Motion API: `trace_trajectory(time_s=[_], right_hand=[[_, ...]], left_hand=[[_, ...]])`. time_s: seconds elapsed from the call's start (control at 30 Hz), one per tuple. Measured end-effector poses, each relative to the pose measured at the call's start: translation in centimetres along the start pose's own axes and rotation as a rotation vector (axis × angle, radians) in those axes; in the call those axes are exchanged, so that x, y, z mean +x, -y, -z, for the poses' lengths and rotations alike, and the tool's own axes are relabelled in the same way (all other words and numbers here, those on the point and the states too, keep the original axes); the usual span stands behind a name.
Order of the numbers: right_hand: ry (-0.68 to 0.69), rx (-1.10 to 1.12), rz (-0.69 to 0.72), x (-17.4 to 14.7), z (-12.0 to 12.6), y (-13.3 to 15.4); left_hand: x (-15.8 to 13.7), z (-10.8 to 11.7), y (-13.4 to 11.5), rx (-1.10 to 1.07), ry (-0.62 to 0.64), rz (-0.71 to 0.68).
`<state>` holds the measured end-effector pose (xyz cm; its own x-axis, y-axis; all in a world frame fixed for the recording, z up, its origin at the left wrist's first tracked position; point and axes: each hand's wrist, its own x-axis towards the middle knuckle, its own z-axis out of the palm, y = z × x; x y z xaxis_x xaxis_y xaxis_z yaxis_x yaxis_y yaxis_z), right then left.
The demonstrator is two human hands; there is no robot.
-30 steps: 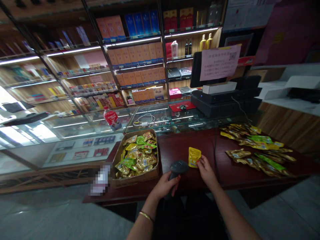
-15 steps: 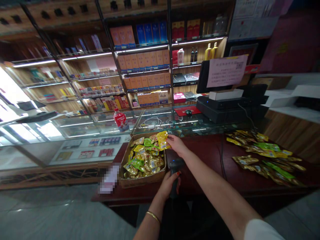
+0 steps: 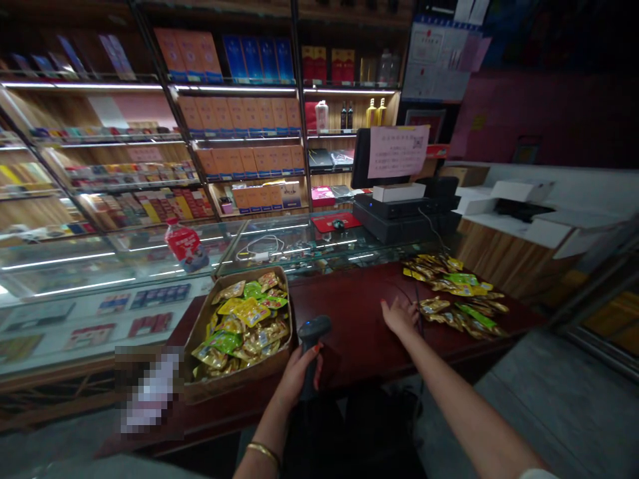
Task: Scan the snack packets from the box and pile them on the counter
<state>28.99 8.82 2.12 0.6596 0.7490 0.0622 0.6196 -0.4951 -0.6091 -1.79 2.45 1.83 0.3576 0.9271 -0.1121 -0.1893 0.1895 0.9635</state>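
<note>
My left hand [image 3: 302, 372] is wrapped round the handle of a dark barcode scanner [image 3: 315, 327], held upright at the table's front edge. To its left stands a cardboard box [image 3: 234, 387] full of yellow, green and gold snack packets [image 3: 249, 311]. My right hand [image 3: 401, 315] reaches over the dark red table [image 3: 344, 293] with nothing in it, thumb and fingers apart. Just beyond its fingertips lies a near pile of packets [image 3: 462, 317]; a second pile of packets [image 3: 449, 276] lies behind that one.
A glass display counter [image 3: 219, 263] runs behind the table, with a red-labelled bottle [image 3: 186, 245] and a white cable [image 3: 262, 247] on it. A monitor with a pink paper sign [image 3: 397, 152] stands at the back. A black cord [image 3: 419, 303] crosses the table beside my right hand.
My right hand has let go of a yellow packet, which now lies in the box, and has moved right towards the piles. The view has turned right. My left hand still holds the scanner.
</note>
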Motion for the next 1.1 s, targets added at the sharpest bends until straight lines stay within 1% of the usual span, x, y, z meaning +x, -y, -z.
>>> trace_trajectory(time_s=[0.07, 0.13, 0.23, 0.3, 0.37, 0.4, 0.5, 0.6, 0.67, 0.73, 0.83, 0.9, 1.03, 1.1], right_hand=[[-0.067, -0.095, -0.021, 0.9, 0.4, -1.6], [-0.108, -0.165, -0.020, 1.8, 0.7, -2.5], [-0.135, -0.241, -0.020, 2.9, 1.0, -3.3], [-0.137, -0.278, -0.025, 2.9, 1.0, -3.5], [-0.128, -0.306, 0.001, 2.0, 0.6, -3.3], [-0.117, -0.315, 0.037, 1.1, 0.2, -3.0], [-0.057, -0.316, 0.227, -2.9, -1.5, -1.4], [0.033, -0.263, 0.442, -6.5, -2.9, 0.0], [0.064, -0.206, 0.526, -7.5, -3.2, 0.6], [0.040, -0.143, 0.536, -7.4, -3.2, 0.9], [-0.061, -0.054, 0.451, -6.5, -3.2, 0.6], [-0.084, 0.009, 0.426, -5.9, -3.5, 0.1], [-0.003, 0.187, 0.506, -5.0, -4.1, -1.2], [0.034, 0.300, 0.522, -4.5, -4.1, -1.8]], left_hand=[[0.1, 0.1, 0.1, 0.007, -0.004, 0.008], [0.1, 0.2, 0.3, 0.011, -0.004, 0.013], [0.0, 0.2, 0.3, 0.017, -0.014, 0.007], [0.0, 0.1, 0.3, 0.020, -0.023, 0.004], [0.0, 0.1, 0.2, 0.017, -0.020, -0.001], [0.0, 0.1, 0.2, 0.013, -0.014, -0.002], [0.1, 0.1, 0.2, -0.002, 0.002, -0.001], [0.1, 0.1, 0.2, -0.009, 0.007, 0.006], [0.1, 0.1, 0.2, -0.007, 0.015, 0.008], [-0.1, 0.2, 0.2, -0.004, 0.019, 0.000], [-0.4, 0.2, 0.4, 0.008, 0.031, -0.010], [-0.5, 0.1, 0.6, 0.034, 0.068, 0.007], [-0.7, -0.4, 0.9, 0.153, 0.133, 0.025], [-0.7, -0.6, 0.9, 0.221, 0.148, 0.023]])
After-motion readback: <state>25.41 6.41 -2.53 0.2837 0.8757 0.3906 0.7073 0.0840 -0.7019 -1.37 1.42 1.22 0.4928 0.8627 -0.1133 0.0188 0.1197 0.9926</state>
